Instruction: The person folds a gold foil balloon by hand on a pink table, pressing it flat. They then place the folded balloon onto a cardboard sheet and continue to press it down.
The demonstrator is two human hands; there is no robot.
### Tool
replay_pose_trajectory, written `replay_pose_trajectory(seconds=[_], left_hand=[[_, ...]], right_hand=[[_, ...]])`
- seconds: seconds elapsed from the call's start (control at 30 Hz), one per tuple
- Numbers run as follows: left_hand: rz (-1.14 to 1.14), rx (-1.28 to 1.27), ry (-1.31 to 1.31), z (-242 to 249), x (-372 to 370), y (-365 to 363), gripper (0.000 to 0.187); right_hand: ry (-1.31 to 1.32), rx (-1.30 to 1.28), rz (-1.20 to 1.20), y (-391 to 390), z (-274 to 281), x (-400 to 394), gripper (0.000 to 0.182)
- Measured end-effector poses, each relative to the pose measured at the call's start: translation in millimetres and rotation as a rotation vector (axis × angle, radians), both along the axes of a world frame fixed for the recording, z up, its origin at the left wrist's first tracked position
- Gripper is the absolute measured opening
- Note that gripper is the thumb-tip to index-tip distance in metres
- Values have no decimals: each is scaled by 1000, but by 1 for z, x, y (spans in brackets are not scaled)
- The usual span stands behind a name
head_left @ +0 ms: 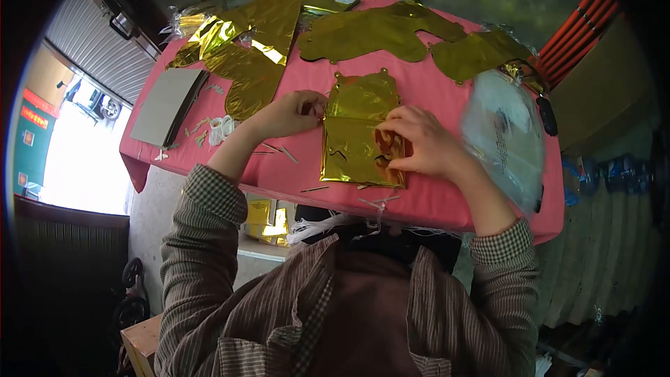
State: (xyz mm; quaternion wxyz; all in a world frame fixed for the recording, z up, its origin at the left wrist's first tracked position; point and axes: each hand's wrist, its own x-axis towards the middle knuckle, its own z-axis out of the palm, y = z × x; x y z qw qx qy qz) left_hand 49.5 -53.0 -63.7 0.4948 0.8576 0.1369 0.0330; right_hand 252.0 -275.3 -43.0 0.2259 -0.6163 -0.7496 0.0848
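Observation:
A folded gold foil balloon (356, 150) lies on the pink tablecloth in front of me, with small holed tabs at its far end. My left hand (296, 113) is closed at its left edge, thumb and fingers pressed together; whatever is in the pinch is hidden. Over the right side of the foil, my right hand (422, 141) is curved with thumb and fingers apart. Its fingertips touch or nearly touch the shiny surface, where they are reflected.
Flat gold foil balloons (377, 33) spread across the far side of the pink table (447, 202). A grey board stack (164, 108) and a white ribbon roll (222, 128) sit left. Clear plastic bags (502, 139) lie right. Thin sticks (288, 154) are scattered near the front edge.

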Motion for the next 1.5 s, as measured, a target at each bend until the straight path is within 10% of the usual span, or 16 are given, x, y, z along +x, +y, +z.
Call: replay_pose_trajectory(seconds=[0.4, 0.53, 0.7, 0.97, 1.5], left_hand=[[-17, 28, -6, -3, 3, 4, 21], [13, 9, 10, -3, 6, 4, 19], [115, 35, 93, 1, 13, 0, 17], [298, -27, 110, -9, 26, -10, 18], [201, -228, -101, -20, 8, -5, 20]], right_hand=[[11, 192, -149, 26, -13, -9, 16], [203, -5, -528, 40, -10, 0, 17], [349, 195, -472, 36, -33, 29, 24], [961, -333, -487, 19, -24, 40, 33], [1035, -520, -367, 33, -26, 37, 29]])
